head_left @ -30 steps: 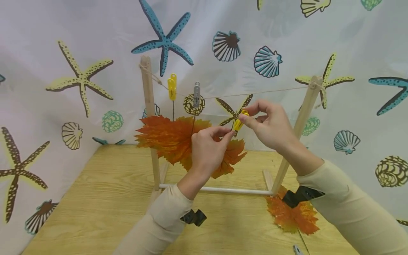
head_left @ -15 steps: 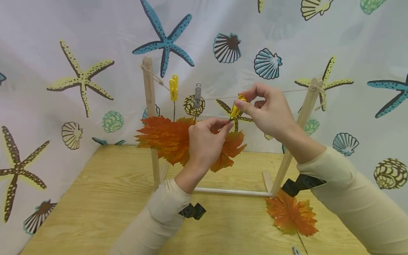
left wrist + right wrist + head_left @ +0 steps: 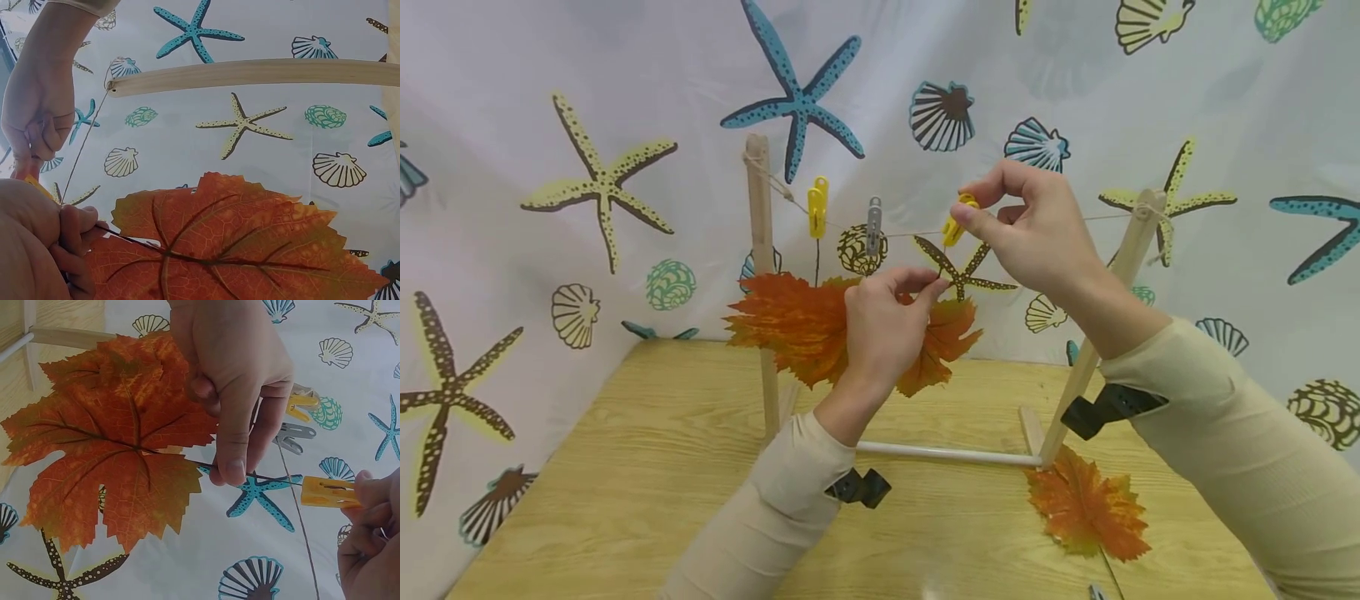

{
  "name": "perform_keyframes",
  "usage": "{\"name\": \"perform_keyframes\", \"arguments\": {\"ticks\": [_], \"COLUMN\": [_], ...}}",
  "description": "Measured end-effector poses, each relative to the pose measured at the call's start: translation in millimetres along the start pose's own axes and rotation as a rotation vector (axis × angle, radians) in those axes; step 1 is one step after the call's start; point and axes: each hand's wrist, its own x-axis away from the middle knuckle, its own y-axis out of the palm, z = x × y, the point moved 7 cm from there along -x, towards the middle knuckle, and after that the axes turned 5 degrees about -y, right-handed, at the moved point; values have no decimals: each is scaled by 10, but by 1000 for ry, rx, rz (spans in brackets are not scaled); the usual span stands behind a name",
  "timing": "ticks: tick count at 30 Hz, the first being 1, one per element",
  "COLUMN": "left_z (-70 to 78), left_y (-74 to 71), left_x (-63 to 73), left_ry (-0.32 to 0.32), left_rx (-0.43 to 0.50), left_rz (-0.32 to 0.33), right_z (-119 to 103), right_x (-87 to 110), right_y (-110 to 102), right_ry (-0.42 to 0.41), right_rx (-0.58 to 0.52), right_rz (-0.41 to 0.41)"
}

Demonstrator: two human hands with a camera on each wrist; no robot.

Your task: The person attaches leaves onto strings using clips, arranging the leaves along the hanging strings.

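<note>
- Stem [image 3: 201,464] of an orange leaf [image 3: 119,450] is pinched between the thumb and fingertips of the left hand [image 3: 887,325]; the leaf is held out sideways below the line.
- A yellow clothespin [image 3: 952,229] is gripped between the thumb and index finger of the right hand [image 3: 1041,237], just above the left one.
- The stem's tip is brought to the mouth of this clothespin, beside the string [image 3: 302,522]; whether the string is caught inside cannot be told.
- The string is stretched between a left post [image 3: 760,208] and a right post [image 3: 1138,242], both of wood, joined low down by a white rod [image 3: 947,454].
- A second yellow peg [image 3: 817,215] and a grey peg [image 3: 874,227] are fixed on the string, and orange foliage [image 3: 797,321] is hung beneath them, partly hidden by the left hand.
- Another leaf, the loose one [image 3: 1086,508], is laid on the wood-grain table [image 3: 625,467] near the right post's foot; a grey piece [image 3: 1096,592] is seen beside its stalk, cut off by the picture's edge.
- The background is covered by a pale cloth [image 3: 647,50], printed with starfish and shells.
</note>
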Motion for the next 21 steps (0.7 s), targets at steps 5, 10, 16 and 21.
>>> {"name": "perform_keyframes", "arguments": {"ticks": [5,10,16,21], "left_z": [-12,-7,-26,-72], "left_y": [-10,14,31,62], "left_x": [-43,-87,-108,-112], "left_ry": [-27,-38,-60,-78], "left_rx": [12,-6,-2,9], "left_rz": [-16,-22,-23,-29], "right_z": [-33,10,68,105], "right_x": [-89,-160,-220,-235], "right_y": [18,11,12,44], "right_ry": [6,71,154,195], "right_rx": [49,82,60,40], "right_rz": [-22,-55,-105,-138]}}
